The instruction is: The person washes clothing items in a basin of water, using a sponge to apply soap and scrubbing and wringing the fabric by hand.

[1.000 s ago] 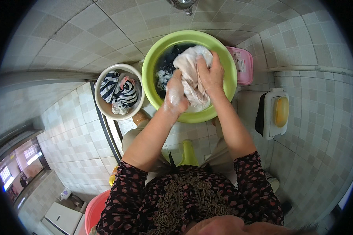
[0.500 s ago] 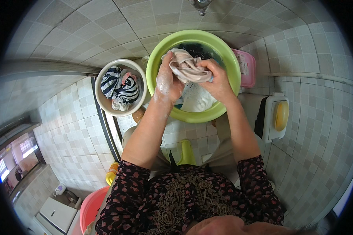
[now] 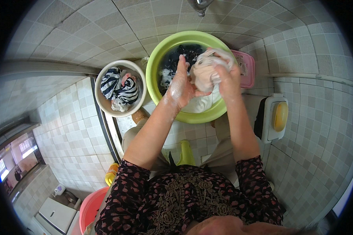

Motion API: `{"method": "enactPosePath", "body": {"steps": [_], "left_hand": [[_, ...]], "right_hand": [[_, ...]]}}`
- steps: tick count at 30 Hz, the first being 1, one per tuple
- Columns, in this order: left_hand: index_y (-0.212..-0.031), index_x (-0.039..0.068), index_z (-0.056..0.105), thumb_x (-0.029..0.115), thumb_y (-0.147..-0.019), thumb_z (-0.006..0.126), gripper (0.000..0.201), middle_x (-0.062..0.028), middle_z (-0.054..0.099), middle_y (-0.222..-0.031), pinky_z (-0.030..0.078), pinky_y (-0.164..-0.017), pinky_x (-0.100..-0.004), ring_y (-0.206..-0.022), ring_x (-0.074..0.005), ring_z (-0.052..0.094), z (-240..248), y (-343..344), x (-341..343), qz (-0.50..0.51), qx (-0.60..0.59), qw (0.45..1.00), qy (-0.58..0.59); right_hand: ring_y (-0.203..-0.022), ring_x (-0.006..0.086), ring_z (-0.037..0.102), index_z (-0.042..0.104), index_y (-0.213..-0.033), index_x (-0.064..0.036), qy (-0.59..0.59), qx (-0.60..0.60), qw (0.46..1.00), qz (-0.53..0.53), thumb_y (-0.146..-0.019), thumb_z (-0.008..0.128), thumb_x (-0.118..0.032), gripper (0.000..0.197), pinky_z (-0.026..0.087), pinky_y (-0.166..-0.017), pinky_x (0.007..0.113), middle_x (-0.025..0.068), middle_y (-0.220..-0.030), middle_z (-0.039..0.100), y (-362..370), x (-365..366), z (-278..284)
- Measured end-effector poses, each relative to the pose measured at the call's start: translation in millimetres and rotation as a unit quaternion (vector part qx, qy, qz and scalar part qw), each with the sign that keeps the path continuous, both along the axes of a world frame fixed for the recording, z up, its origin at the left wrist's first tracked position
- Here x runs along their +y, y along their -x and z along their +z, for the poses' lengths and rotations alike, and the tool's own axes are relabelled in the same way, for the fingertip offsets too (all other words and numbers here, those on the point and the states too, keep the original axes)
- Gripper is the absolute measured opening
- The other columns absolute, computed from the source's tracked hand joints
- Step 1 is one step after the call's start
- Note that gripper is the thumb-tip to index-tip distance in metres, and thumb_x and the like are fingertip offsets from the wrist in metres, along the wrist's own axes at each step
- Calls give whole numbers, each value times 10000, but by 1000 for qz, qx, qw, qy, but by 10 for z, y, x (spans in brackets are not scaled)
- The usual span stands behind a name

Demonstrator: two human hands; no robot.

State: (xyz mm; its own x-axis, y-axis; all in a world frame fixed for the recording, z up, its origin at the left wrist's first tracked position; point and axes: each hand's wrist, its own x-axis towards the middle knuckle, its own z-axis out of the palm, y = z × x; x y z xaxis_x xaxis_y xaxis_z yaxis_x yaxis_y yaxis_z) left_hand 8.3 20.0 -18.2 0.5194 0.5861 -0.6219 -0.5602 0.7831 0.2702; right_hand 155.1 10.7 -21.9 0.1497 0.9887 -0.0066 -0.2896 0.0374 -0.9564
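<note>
Over the large lime-green basin [image 3: 151, 74], my right hand [image 3: 229, 81] grips a bunched pale beige-pink cloth [image 3: 204, 71]. Blurred by motion, the cloth hangs above the basin's right half. My left hand [image 3: 180, 87], wet with suds, is open on the cloth's left side, thumb and fingers spread apart; whether it touches the cloth I cannot tell. Dark wet fabric [image 3: 186, 51] with foam lies in the water at the basin's far side. White fabric [image 3: 202, 104] shows at the near side, partly hidden beneath my hands.
A whitish bowl [image 3: 99, 98] with navy-and-white striped clothes stands left of the basin. Beyond the basin's right rim is a pink lidded box [image 3: 247, 70]. A yellow soap dish [image 3: 280, 116] sits at right. A metal pipe fitting [image 3: 200, 7] juts from the far wall.
The cloth has moved right with my right hand. My left hand has let go of it and opened, uncovering more dark fabric and foam on the basin's left side.
</note>
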Motion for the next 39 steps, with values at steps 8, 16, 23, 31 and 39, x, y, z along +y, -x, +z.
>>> {"method": "enactPosePath", "body": {"steps": [8,16,23,31,39], "left_hand": [[-925,92,562,395,-927,448,323,-78,602,-809,507,-614,-369,-703,-233,579,-787,128,94,59,-63,996,-38],[-1175,45,500,224,-989,298,327,-101,595,-1065,509,-853,-389,-945,-227,606,-344,-149,-177,104,93,990,-2],[-1008,100,556,344,-981,359,314,-59,595,-870,475,-738,-335,-775,-193,549,-660,150,-140,130,128,972,-149],[-1153,67,526,181,-950,457,242,-61,593,-1049,526,-781,-346,-907,-196,607,-449,-178,-192,92,84,990,-66],[-1403,96,269,683,-886,286,783,-158,293,-1443,293,-996,-617,-1308,-319,336,-127,-158,-36,-62,123,988,-63]], "right_hand": [[-662,233,600,528,-726,-36,-246,-318,912,83,-659,672,-164,204,481,-614,313,99,-818,607,834,-643,196],[-825,347,613,517,-1038,-78,31,-443,892,-86,-747,675,-167,343,479,-711,454,157,-918,613,366,-85,-159],[-736,331,593,555,-994,-82,-100,-516,845,97,-733,672,-148,293,502,-631,400,132,-966,554,821,-659,165],[-722,286,621,585,-933,-100,-17,-462,876,-137,-731,684,-126,226,489,-608,394,113,-837,629,255,-70,-285],[-773,135,623,586,-989,-44,130,90,977,-147,-916,565,-193,167,525,-627,266,65,-936,625,-67,113,-56]]}}
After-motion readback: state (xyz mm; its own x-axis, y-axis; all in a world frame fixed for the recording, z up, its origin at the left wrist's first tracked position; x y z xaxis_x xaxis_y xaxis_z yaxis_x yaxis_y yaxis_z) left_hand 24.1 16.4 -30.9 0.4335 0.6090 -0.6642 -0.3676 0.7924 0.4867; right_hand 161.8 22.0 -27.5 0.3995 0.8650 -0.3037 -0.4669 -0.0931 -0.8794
